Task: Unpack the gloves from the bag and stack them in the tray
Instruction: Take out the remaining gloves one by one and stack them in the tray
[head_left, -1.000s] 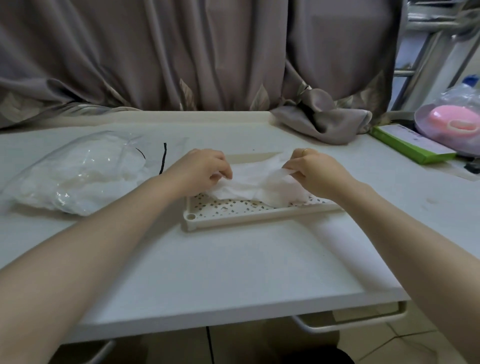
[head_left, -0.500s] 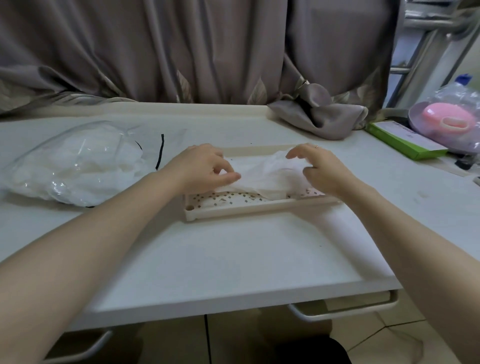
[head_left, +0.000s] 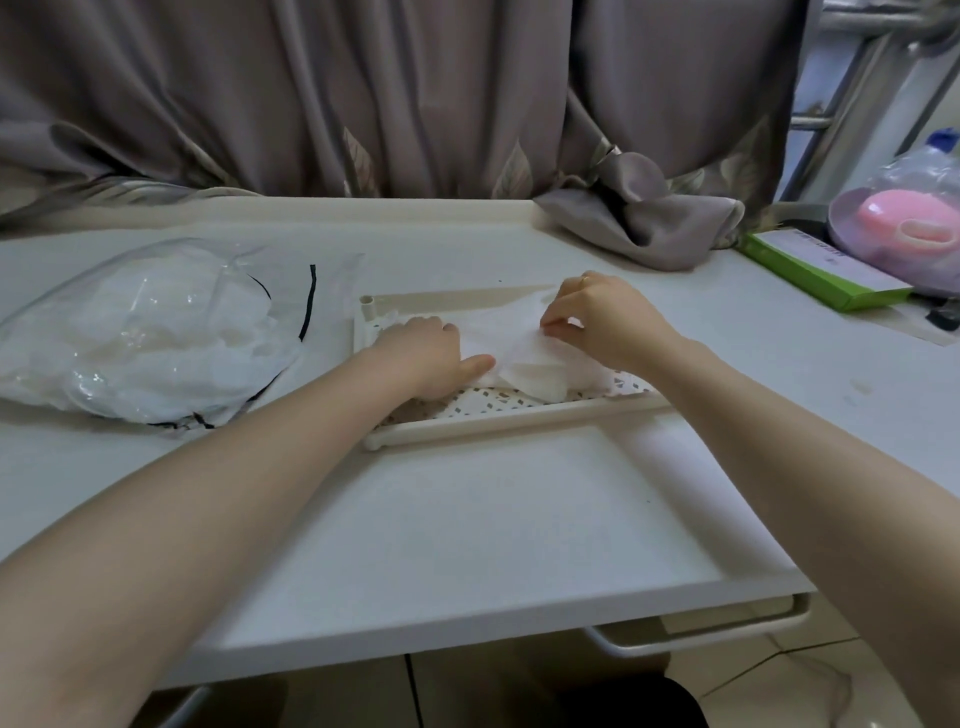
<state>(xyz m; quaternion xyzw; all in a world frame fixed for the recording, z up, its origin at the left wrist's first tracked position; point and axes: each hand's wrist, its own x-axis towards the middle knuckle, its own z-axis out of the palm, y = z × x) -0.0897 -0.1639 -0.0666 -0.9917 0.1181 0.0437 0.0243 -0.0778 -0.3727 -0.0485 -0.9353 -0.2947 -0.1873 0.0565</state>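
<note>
The white counter fills the middle of the frame, with a grey curtain hanging behind it along the top. At frame centre sits a cream perforated tray, its near rim running left to right just below both hands. White gloves lie in the tray as a soft, crumpled layer covering most of its floor; the perforated floor shows only along the near edge. The left hand rests on the left part of the gloves, palm down, thumb extended to the right across the fabric, pressing it flat. The right hand is over the right part of the gloves, fingers curled and fingertips pinching a fold of the white material; a ring shows on one finger. The two hands are near each other but apart, with bare glove fabric between them. At the left of the frame, well apart from the tray, lies a clear plastic bag holding more white gloves, with black drawstring lengths visible at its right and lower edges. At the right edge of the frame are a green box and a plastic-wrapped purple bowl with a pink item.
</note>
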